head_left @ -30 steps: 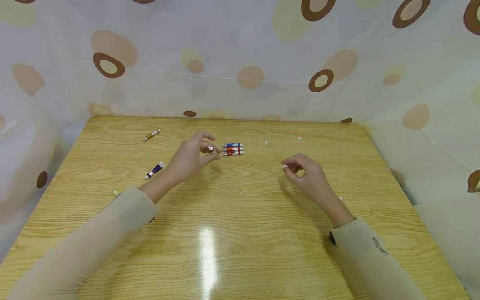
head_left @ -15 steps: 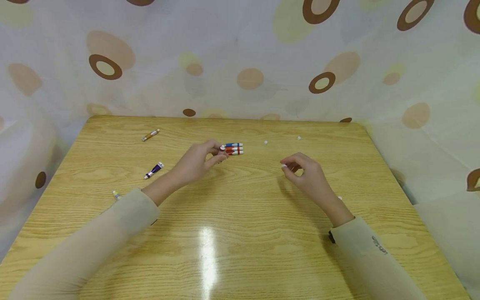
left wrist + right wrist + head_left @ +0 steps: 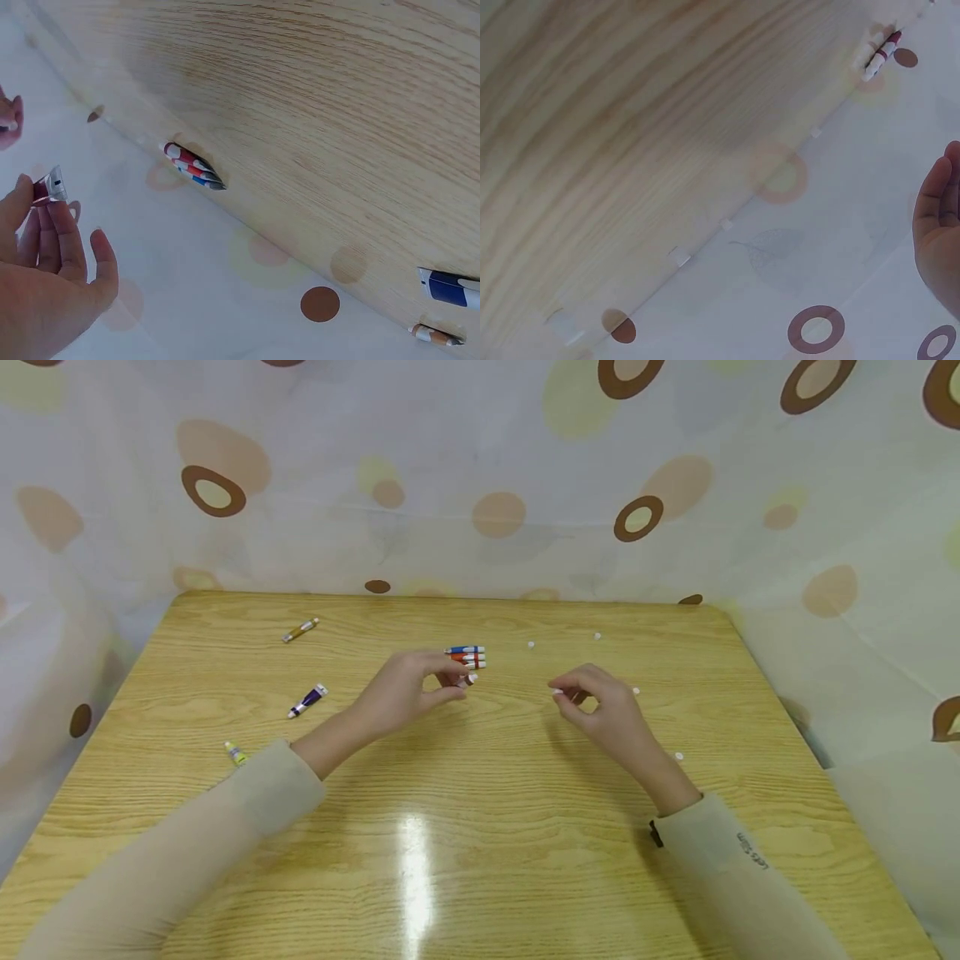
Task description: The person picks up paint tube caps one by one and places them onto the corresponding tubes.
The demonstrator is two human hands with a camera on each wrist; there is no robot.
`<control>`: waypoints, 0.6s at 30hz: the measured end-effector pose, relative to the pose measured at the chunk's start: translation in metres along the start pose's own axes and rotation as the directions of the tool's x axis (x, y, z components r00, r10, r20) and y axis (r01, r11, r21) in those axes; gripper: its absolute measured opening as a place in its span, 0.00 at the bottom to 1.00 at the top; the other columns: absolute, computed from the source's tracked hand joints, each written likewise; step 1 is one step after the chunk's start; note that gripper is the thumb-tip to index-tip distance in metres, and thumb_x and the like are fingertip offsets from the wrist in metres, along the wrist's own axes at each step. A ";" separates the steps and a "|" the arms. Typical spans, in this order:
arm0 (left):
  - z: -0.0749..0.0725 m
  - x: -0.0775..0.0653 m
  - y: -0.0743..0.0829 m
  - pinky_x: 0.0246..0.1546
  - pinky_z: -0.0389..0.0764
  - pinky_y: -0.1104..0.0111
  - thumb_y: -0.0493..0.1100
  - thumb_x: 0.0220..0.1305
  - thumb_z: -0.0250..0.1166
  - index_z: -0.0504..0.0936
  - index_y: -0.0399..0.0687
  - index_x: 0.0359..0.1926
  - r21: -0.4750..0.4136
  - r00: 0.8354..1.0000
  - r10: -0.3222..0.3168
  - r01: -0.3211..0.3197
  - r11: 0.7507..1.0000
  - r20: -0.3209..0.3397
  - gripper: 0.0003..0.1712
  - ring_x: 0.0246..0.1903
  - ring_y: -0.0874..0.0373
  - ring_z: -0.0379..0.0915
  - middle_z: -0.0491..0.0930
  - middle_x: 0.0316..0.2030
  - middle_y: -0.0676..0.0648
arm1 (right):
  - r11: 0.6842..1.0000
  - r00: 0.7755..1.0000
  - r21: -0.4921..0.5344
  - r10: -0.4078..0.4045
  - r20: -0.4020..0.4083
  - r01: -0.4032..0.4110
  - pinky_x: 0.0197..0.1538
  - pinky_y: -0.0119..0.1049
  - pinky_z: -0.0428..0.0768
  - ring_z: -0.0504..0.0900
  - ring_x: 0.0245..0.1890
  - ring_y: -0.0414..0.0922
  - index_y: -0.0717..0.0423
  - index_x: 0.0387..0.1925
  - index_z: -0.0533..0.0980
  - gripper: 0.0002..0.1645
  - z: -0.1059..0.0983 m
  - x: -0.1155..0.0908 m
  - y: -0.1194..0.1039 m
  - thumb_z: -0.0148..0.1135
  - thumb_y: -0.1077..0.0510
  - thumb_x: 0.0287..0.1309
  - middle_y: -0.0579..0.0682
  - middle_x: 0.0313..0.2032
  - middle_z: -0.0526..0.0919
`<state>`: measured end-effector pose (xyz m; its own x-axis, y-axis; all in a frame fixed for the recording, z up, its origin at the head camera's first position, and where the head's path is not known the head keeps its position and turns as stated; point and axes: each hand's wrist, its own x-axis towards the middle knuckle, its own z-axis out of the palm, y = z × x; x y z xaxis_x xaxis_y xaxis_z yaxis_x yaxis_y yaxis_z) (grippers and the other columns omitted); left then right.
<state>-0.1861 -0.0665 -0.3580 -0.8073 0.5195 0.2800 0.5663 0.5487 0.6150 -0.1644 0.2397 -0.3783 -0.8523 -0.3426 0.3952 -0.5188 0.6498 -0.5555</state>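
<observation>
In the head view my left hand [image 3: 401, 693] pinches a dark red paint tube [image 3: 468, 681] between thumb and fingers, its white neck pointing right. The left wrist view shows the flat silver crimped end of this tube [image 3: 49, 189] sticking out of the fingertips. My right hand [image 3: 609, 710] pinches a small white cap [image 3: 557, 692] just above the table, a short way right of the tube. Behind my left hand lie a blue paint tube [image 3: 467, 650] and two red paint tubes [image 3: 470, 657], side by side. My fingers partly cover their left ends.
Several white caps [image 3: 531, 645] lie scattered on the wooden table [image 3: 525, 860], at the back and beside my right hand. On the left lie an ochre tube [image 3: 301, 630], a purple tube [image 3: 307, 701] and a yellow tube [image 3: 236, 753], partly hidden by my sleeve. A patterned curtain [image 3: 435, 460] hangs behind.
My left hand has moved right and slightly nearer with the dark red tube, whose neck has turned to the right. My right hand has shifted slightly left with the cap, uncovering another cap.
</observation>
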 end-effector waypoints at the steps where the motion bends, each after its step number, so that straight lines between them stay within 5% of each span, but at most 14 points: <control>1: 0.001 0.000 0.000 0.48 0.85 0.60 0.41 0.64 0.73 0.89 0.45 0.48 -0.002 1.000 -0.005 0.005 1.000 -0.005 0.12 0.39 0.58 0.85 0.89 0.38 0.49 | 1.000 1.000 0.003 -0.007 -0.001 0.007 0.41 0.37 0.85 0.84 0.37 0.43 0.59 0.45 0.85 0.09 0.001 0.000 -0.001 0.67 0.66 0.65 0.51 0.40 0.87; 9: 0.005 0.000 0.007 0.44 0.84 0.65 0.39 0.62 0.75 0.90 0.46 0.41 -0.035 1.000 -0.011 0.011 0.999 0.006 0.07 0.37 0.60 0.85 0.90 0.35 0.51 | 1.000 1.000 0.025 -0.007 0.003 0.007 0.42 0.38 0.85 0.84 0.37 0.43 0.60 0.45 0.84 0.09 0.007 0.002 -0.013 0.68 0.66 0.64 0.50 0.38 0.87; 18: 0.011 0.000 0.009 0.35 0.84 0.69 0.37 0.62 0.74 0.91 0.45 0.38 -0.018 0.989 0.143 -0.144 0.989 -0.028 0.03 0.33 0.60 0.81 0.86 0.36 0.50 | 0.990 0.994 0.086 -0.108 -0.033 0.111 0.41 0.35 0.85 0.84 0.36 0.42 0.59 0.41 0.84 0.08 0.017 0.007 -0.025 0.69 0.69 0.60 0.50 0.37 0.87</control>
<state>-0.1792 -0.0544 -0.3608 -0.7224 0.5738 0.3857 0.6732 0.4566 0.5816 -0.1580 0.2093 -0.3740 -0.7884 -0.3887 0.4769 -0.6139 0.5473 -0.5689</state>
